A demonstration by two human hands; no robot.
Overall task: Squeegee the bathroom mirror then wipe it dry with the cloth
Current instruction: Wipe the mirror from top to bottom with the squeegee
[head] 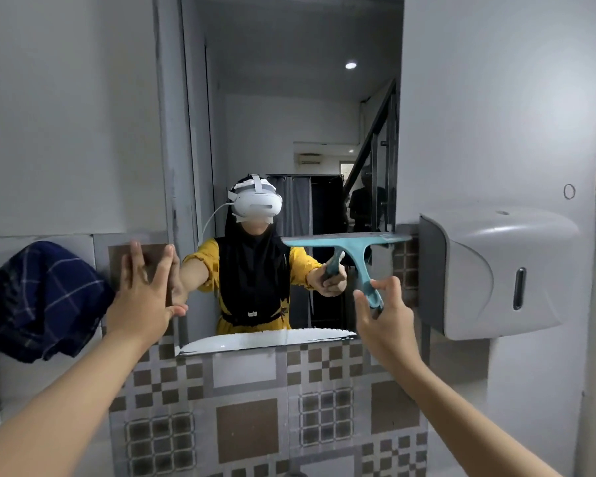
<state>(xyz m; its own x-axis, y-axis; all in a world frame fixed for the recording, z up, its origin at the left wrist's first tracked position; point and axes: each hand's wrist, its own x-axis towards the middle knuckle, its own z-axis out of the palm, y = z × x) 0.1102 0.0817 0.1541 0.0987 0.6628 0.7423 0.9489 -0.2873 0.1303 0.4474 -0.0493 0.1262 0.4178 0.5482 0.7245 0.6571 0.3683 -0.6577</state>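
Note:
The tall bathroom mirror (289, 108) hangs on the wall straight ahead. My right hand (382, 315) grips the handle of a teal squeegee (355, 251), whose blade lies level against the glass on the mirror's lower right side. My left hand (145, 290) is flat, fingers spread, against the tiled wall at the mirror's left edge. A dark blue checked cloth (38, 301) hangs at the far left, apart from both hands.
A grey paper dispenser (489, 270) juts from the wall right beside the squeegee's right end. Patterned brown and grey tiles (248, 407) cover the wall below the mirror. A person wearing a headset is reflected in the glass.

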